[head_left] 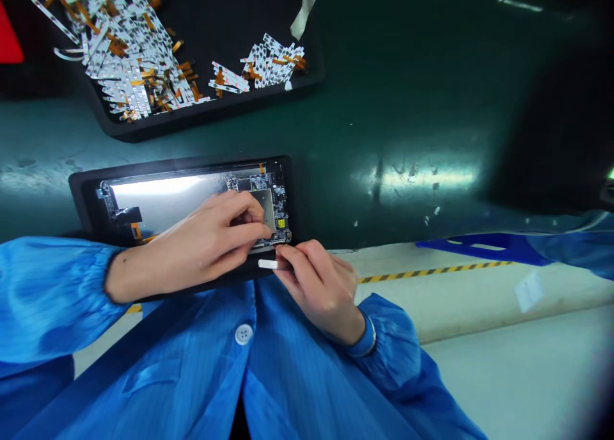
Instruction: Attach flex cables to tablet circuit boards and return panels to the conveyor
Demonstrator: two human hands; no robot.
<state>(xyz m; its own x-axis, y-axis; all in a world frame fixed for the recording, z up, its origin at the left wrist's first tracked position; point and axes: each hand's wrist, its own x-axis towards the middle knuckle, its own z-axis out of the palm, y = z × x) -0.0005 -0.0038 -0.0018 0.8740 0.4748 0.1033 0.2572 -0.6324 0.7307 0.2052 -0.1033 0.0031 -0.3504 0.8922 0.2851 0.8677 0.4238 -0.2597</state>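
Observation:
An opened tablet-like device [182,194] lies in a black frame near the table's front edge, with a shiny metal back and a circuit board [273,197] at its right end. My left hand [201,245] rests over it, fingers pinched together on the board near a metal shield. My right hand [319,286] is at the device's front right corner and pinches a small white strip [267,263] between thumb and fingers.
A black tray [201,110] at the back left holds several white and orange flex strips in two heaps. A white scrap [303,11] lies at its right rim. The dark green table [407,107] stretches right; a yellow-black striped floor line [432,272] runs below.

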